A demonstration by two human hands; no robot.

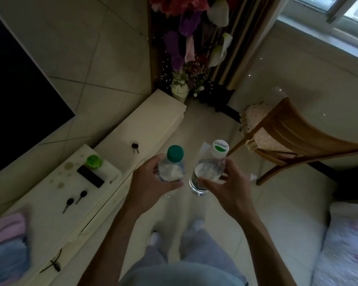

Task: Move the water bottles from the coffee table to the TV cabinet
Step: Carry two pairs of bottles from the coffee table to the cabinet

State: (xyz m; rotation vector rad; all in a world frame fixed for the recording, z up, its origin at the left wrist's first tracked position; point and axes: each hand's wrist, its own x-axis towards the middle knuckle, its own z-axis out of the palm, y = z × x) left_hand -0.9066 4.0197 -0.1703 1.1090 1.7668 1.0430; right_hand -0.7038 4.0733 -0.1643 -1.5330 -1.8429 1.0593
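Note:
I hold two clear water bottles upright over the floor, side by side. My left hand [151, 182] grips the bottle with the green cap [172, 166]. My right hand [225, 186] grips the bottle with the white cap [210, 168]. The cream TV cabinet [120, 139] runs along the left, just beside my left hand. The coffee table is not in view.
On the cabinet lie keys [135, 147], two more keys [74, 200], a black remote [90, 176] and a green cup [93, 161]. A dark TV [15, 93] hangs at the left. A wooden chair [293, 139] stands at the right, a flower vase [180, 89] ahead.

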